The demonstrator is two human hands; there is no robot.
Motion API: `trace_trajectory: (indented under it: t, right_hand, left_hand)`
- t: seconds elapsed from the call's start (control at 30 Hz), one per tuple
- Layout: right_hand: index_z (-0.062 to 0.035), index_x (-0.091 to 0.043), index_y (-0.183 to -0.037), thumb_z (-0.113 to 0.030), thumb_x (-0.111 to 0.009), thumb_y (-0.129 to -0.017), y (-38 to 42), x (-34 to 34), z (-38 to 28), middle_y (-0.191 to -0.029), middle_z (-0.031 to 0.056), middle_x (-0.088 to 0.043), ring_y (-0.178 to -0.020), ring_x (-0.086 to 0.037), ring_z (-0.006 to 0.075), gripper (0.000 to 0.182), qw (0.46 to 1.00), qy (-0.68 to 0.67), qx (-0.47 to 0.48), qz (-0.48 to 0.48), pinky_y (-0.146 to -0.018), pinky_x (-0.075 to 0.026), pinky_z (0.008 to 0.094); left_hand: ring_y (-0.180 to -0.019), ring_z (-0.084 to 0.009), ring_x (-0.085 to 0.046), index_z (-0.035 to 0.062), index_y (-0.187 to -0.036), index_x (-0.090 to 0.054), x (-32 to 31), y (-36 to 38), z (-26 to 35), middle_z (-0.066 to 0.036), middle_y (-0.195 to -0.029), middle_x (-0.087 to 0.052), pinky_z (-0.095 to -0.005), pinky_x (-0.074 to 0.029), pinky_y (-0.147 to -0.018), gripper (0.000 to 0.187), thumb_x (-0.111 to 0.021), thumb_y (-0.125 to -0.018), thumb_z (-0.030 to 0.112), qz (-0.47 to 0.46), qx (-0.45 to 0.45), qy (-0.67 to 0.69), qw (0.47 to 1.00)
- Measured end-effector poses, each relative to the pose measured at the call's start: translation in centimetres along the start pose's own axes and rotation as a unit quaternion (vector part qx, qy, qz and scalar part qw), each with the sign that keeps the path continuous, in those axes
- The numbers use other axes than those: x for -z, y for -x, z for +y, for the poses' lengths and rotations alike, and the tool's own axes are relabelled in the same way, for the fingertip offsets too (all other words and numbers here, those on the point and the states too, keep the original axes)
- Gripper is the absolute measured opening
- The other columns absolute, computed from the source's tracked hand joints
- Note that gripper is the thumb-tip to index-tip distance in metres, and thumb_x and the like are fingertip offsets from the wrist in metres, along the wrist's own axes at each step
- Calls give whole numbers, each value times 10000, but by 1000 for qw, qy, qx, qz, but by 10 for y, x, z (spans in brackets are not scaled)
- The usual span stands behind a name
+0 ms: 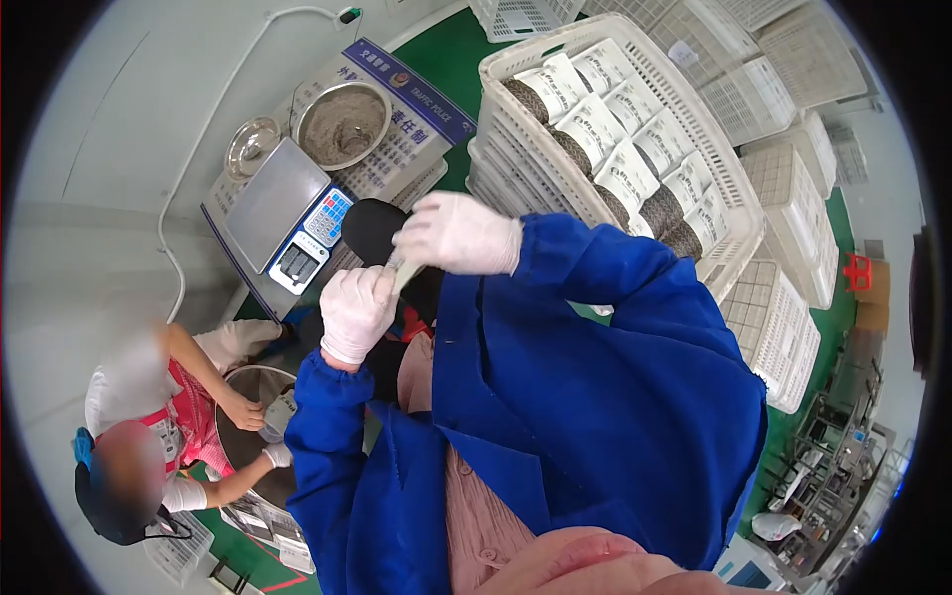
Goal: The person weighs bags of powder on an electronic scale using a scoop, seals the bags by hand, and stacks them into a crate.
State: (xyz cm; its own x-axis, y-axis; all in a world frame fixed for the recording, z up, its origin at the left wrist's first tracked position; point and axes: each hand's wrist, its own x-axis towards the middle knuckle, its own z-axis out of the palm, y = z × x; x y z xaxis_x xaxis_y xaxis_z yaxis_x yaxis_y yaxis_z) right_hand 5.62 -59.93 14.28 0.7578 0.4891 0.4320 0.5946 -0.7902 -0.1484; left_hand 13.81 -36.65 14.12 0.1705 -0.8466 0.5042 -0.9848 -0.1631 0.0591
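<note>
My left hand [357, 312], in a white glove, is closed on one side of a small, pale, thin item [405, 274], perhaps the edge of a pouch. My right hand [458, 234], gloved the same way, pinches its upper part. Fingers cover most of the item, so its kind is hard to make out. Just past the hands is a digital scale [297, 263] with a bare metal platform [278, 203]. Behind it stands a steel bowl [385, 119] of grey-brown granular material, with a smaller steel bowl [253, 147] beside it.
To the right, a white crate [605, 30] holds several upright labelled pouches [627, 178]. More crates [788, 208] are stacked beyond. At the left, a co-worker [188, 416] holds a pouch [281, 412] over a round tub [238, 377]. A white cable [178, 198] runs along the wall.
</note>
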Motion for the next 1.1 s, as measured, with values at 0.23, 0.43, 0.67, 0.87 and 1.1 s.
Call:
trace_trajectory:
  t: [0.23,0.43,0.67,0.87,1.1]
  right_hand:
    - [-96,-724,-980,-188,-752,-779,12,18,21,-1057,21,-738,-1028,-684,209,223,995,-36,-78,39,-927,-513,373]
    - [-91,-716,-1016,-160,-762,-793,-19,2,3,-1013,22,-721,-1000,-680,213,238,996,-53,-60,48,-912,-516,375]
    - [-116,-651,-808,-204,-661,-800,-22,-9,9,-821,34,-664,-845,-662,216,88,999,-16,-38,6,-794,-500,362]
    - [-136,-676,-858,-155,-706,-747,-13,-4,7,-867,4,-694,-874,-669,210,116,998,-15,-62,-4,-799,-512,367]
    - [-137,-682,-899,-256,-716,-815,-16,-4,3,-887,-5,-684,-900,-674,206,149,997,-7,-70,-17,-831,-515,359]
  left_hand:
    - [-825,-234,-693,84,-1001,-747,-6,3,-3,-38,-965,-730,-355,-544,-740,227,-787,-777,98,47,111,129,984]
    - [-825,-264,-710,84,-1007,-748,-11,1,-5,-63,-969,-747,-352,-561,-729,289,-816,-735,15,98,147,150,973]
    - [-802,-223,-665,117,-1037,-687,-23,-4,-3,-20,-913,-681,-359,-520,-707,337,-779,-724,32,106,107,71,986]
    - [-850,-246,-694,89,-1016,-699,-11,-2,-1,-43,-978,-728,-367,-537,-746,271,-779,-767,17,99,129,113,980]
    - [-858,-271,-693,87,-1079,-725,-11,1,1,-64,-1006,-732,-372,-547,-767,330,-782,-772,-19,98,125,101,982]
